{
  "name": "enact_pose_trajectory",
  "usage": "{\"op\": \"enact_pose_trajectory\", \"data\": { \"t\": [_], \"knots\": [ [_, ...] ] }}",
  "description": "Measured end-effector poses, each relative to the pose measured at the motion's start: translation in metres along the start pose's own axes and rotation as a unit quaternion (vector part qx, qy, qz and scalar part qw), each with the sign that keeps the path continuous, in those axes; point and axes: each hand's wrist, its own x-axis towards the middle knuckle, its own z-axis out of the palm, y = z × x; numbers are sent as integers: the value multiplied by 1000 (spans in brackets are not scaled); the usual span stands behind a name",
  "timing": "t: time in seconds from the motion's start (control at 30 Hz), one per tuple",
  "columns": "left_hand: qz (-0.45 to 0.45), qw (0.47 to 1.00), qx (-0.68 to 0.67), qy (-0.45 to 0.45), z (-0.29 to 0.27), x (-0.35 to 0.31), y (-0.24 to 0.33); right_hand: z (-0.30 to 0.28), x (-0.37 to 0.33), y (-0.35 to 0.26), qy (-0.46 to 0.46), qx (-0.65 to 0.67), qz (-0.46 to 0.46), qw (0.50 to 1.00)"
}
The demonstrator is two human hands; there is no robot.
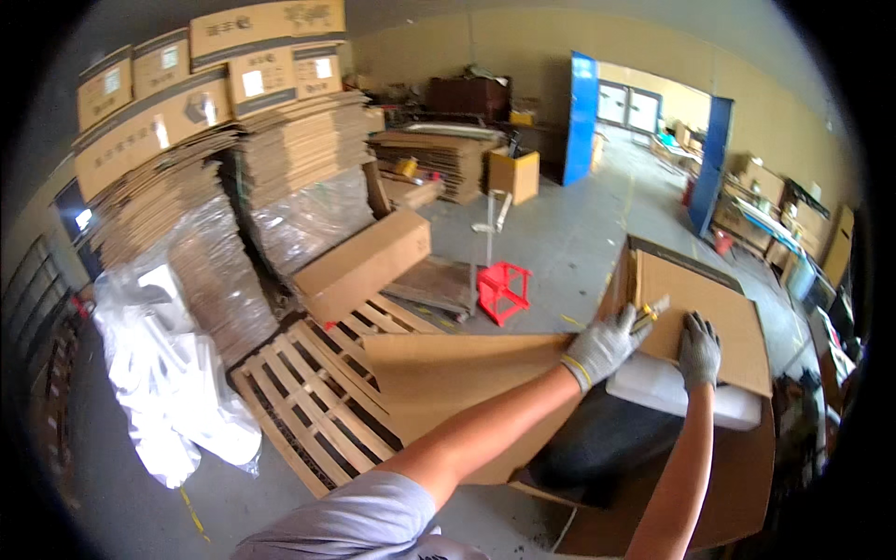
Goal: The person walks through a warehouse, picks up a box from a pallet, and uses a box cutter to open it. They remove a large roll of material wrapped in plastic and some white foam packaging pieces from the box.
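Note:
A large cardboard box (705, 308) lies open in front of me at the right. My left hand (607, 350), in a grey knit glove, is closed at the box's left edge on a small yellow-and-pale tool (651, 312), too blurred to tell its kind. Flat against the cardboard flap, with fingers stretched out, rests my gloved right hand (699, 352). Below both hands a white foam block (733, 402) shows beneath the flap. A dark, rounded item (607, 443) sits inside the box, partly hidden by my right forearm. A wide brown flap (467, 373) extends left under my left forearm.
Wooden pallets (317, 401) lie left of the box, beside white foam pieces in plastic (168, 373). Tall stacks of flattened cartons (303, 149) stand behind. A long carton (364, 261), a red plastic stool (504, 292) and a blue door (581, 117) are farther off.

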Motion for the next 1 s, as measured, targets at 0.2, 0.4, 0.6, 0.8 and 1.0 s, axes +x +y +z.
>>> {"op": "enact_pose_trajectory", "data": {
  "t": [0.2, 0.4, 0.6, 0.8, 1.0],
  "knots": [
    [-54, 994, 29, -95, -23, 1, -12, 2, -34, -19, 161, 43, -59, 984],
    [-53, 992, -3, -118, -21, 10, -5, 18, -123, -30, 294, 26, 0, 956],
    [-56, 989, 13, -137, -34, 15, 0, 25, -139, 8, 181, -105, -60, 976],
    [-68, 980, -31, -182, -33, 15, -5, -8, -120, 26, 80, -179, -81, 977],
    [-74, 976, -74, -191, -38, 14, -18, -77, -204, -24, 81, -137, -60, 985]
  ]
}}
